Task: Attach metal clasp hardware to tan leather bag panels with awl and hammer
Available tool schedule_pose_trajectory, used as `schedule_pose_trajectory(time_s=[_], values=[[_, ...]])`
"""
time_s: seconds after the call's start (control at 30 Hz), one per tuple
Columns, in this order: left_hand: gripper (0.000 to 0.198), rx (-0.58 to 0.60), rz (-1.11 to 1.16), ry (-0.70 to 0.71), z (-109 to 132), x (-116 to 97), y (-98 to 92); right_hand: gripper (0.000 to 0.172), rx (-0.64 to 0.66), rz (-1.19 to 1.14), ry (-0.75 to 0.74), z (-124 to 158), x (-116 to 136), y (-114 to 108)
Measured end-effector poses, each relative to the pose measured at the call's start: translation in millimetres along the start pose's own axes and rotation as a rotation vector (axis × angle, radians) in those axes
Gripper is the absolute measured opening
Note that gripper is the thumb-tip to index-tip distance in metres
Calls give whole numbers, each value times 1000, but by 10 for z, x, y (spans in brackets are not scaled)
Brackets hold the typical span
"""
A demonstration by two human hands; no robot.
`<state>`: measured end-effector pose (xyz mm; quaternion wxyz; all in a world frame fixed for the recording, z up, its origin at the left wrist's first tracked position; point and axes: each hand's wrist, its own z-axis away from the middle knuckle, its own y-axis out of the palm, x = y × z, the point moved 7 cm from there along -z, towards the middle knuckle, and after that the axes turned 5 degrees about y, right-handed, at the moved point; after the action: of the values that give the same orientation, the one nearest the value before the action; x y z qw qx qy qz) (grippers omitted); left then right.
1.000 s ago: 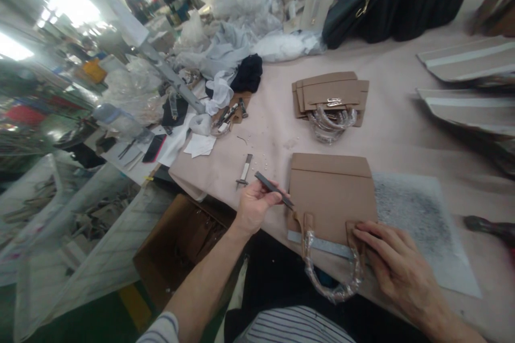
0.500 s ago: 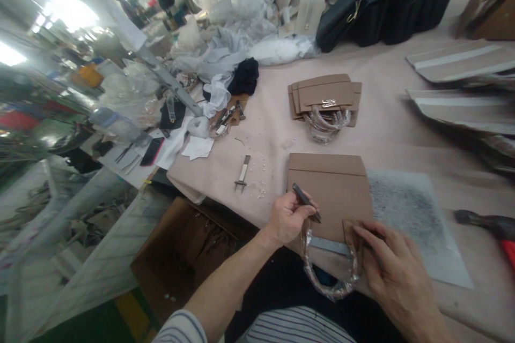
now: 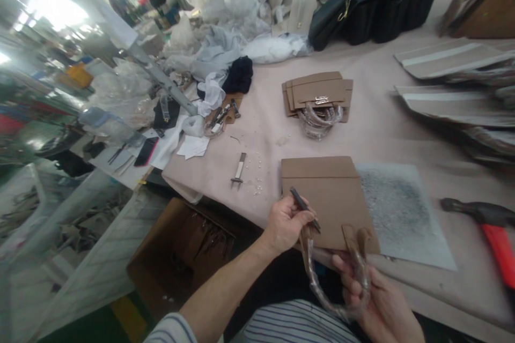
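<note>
A brown bag panel (image 3: 322, 187) lies flat at the table's front edge, with a dark line across its far part. My left hand (image 3: 281, 225) is closed on a dark pen-shaped tool (image 3: 298, 199), its tip down by the panel's near left part. A curved bag handle (image 3: 319, 289), wrapped in clear plastic, loops off the near edge toward my body. My right hand (image 3: 382, 297) is palm up under the loop's right side, fingers curled around it. The handle's right end tab (image 3: 351, 236) stands over the panel's near right part. The left fingers cover the handle's other end.
A grey sheet (image 3: 402, 214) lies right of the panel, then a red-handled hammer (image 3: 483, 214). Left are a small two-pronged tool (image 3: 238, 170) and tiny white bits. Stacked brown panels (image 3: 322, 88) with handles lie beyond. A cardboard box (image 3: 153, 246) stands below the table edge.
My right hand has moved from the handle's tab down around its loop, palm turned up, and the loop has shifted. The metal strip on the panel's near edge no longer shows.
</note>
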<state>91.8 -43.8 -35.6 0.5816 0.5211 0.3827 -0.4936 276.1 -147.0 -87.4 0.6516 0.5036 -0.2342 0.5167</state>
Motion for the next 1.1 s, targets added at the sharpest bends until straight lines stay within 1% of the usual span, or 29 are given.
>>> schedule_pose_trajectory(time_s=[0.07,0.1,0.17,0.23,0.3,0.43,0.47,0.53,0.6,0.67,0.77,0.87,1.03,1.1], values=[[35,-24,23,-36,30,6,-1,30,23,-237,190,-17,-87,30],[36,-34,34,-56,42,11,0,29,46,-320,252,-7,-112,69],[39,-42,57,-93,57,22,9,33,94,-410,313,19,-140,166],[41,-52,73,-105,60,24,12,32,102,-429,338,26,-177,251],[41,-65,81,-102,56,18,7,30,55,-343,321,-1,-209,293],[44,-51,60,-136,44,19,10,41,-110,-40,154,-103,-133,278],[45,-44,61,-150,41,18,13,42,-140,4,127,-123,-108,284],[48,-33,76,-174,36,7,21,44,-161,49,120,-154,-80,341],[49,-24,95,-185,34,-20,30,47,-172,64,119,-169,-48,434],[49,-17,104,-184,38,-60,39,50,-178,32,132,-165,-22,540],[47,-32,98,-166,60,-137,28,48,-200,-54,156,-125,3,645],[46,-27,103,-164,94,-211,23,43,-204,-97,141,-83,37,660],[47,2,152,-191,101,-291,13,43,-125,-57,146,-128,53,669],[48,8,159,-198,82,-305,6,41,-130,-35,85,-176,96,672]])
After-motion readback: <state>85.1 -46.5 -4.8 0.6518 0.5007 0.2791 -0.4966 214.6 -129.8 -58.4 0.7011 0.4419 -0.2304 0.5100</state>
